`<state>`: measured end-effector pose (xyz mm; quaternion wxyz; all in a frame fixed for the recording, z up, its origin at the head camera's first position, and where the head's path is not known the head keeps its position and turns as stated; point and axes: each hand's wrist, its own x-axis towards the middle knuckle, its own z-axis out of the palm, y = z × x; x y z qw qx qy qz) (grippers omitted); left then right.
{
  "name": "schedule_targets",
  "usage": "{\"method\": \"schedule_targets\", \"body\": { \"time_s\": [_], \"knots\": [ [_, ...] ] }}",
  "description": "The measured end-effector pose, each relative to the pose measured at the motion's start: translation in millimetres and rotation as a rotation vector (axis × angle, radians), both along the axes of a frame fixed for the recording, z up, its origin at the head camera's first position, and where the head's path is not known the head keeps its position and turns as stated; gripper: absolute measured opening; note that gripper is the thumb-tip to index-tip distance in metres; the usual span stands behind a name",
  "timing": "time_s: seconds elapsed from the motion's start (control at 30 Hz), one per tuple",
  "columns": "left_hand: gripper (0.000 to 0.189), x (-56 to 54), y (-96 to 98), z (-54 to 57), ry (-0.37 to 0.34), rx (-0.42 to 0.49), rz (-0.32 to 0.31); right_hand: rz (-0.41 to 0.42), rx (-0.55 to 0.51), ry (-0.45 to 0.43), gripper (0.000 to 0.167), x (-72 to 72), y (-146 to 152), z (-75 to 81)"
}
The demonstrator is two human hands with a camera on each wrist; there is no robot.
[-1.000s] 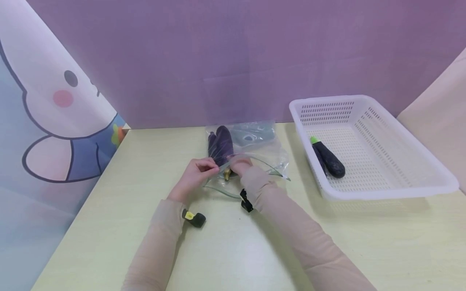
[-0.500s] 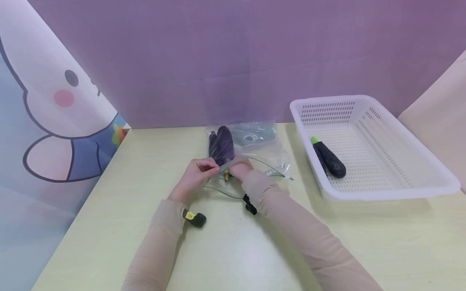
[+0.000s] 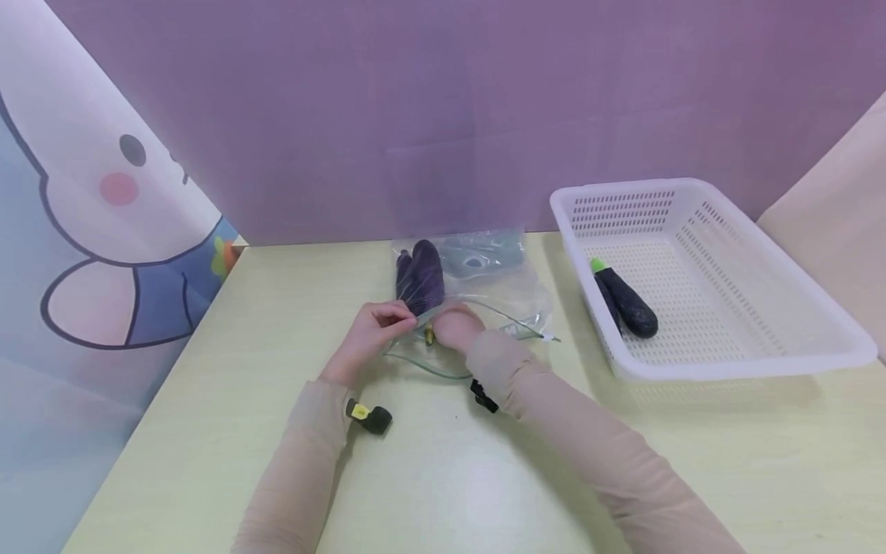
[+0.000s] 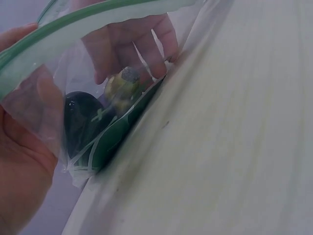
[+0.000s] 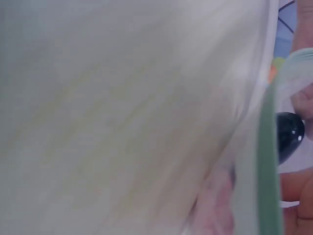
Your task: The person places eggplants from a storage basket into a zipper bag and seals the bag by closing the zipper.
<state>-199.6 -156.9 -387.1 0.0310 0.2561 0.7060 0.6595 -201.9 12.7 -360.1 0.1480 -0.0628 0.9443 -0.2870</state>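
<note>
A clear zip bag (image 3: 519, 296) with a green-edged mouth lies flat near the back of the table, its mouth toward me. Inside are dark purple eggplants (image 3: 425, 277), side by side, one with its yellowish stem (image 3: 429, 335) at the mouth. My left hand (image 3: 374, 331) pinches the left part of the bag's rim between thumb and fingers. My right hand (image 3: 458, 327) reaches into the mouth, right beside that stem. In the left wrist view, its fingers (image 4: 129, 49) show through the plastic, loosely extended above the stem, with a rounded dark eggplant end (image 4: 80, 120) near them.
On the right stands a white perforated basket (image 3: 692, 371) holding dark eggplants (image 3: 628, 304), one with a bright green tip. A purple cloth (image 3: 450, 115) hangs behind the pale table (image 3: 429, 477). At the left hangs a cloth with a cartoon print (image 3: 97, 300).
My right hand and forearm have drawn back slightly to the right, toward the bag's mouth. My left hand has stayed on the rim, and the eggplants lie as before.
</note>
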Motion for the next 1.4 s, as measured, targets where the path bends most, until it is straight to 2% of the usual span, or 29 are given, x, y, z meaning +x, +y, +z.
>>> {"method": "schedule_targets", "body": {
  "time_s": [0.1, 0.23, 0.33, 0.43, 0.63, 0.73, 0.93, 1.17, 1.4],
  "knots": [
    [0.037, 0.6, -0.4, 0.0, -0.004, -0.005, 0.002, 0.084, 0.052, 0.027, 0.029, 4.0, 3.6, 1.6],
    [0.038, 0.7, -0.8, -0.5, -0.012, -0.015, 0.009, 0.139, 0.083, 0.026, 0.036, 2.6, 7.9, -0.4],
    [0.038, 0.6, -1.0, -0.7, -0.013, -0.016, 0.006, 0.102, 0.028, -0.024, 0.039, 2.6, 10.4, -0.6],
    [0.038, 0.7, -0.5, -0.2, -0.016, -0.014, 0.004, 0.104, -0.025, -0.05, 0.038, 4.4, 14.0, 1.5],
    [0.041, 0.5, 1.0, 0.5, -0.013, -0.015, 0.005, 0.209, -0.133, -0.055, 0.033, 8.2, 26.4, 6.6],
    [0.041, 0.5, 1.0, -0.3, -0.009, -0.015, 0.004, 0.236, -0.14, -0.044, 0.034, 11.0, 30.5, 7.9],
    [0.041, 1.0, -0.1, -2.4, -0.011, -0.03, 0.011, 0.23, -0.125, -0.048, 0.036, 16.6, 32.6, 6.1],
    [0.037, 1.2, -0.8, -3.0, -0.018, -0.03, 0.011, 0.208, -0.134, -0.075, 0.056, 20.8, 33.8, 5.2],
    [0.026, 0.6, 0.5, -2.5, -0.02, -0.03, 0.012, 0.205, -0.181, -0.083, 0.059, 22.0, 37.8, 4.7]
  ]
}}
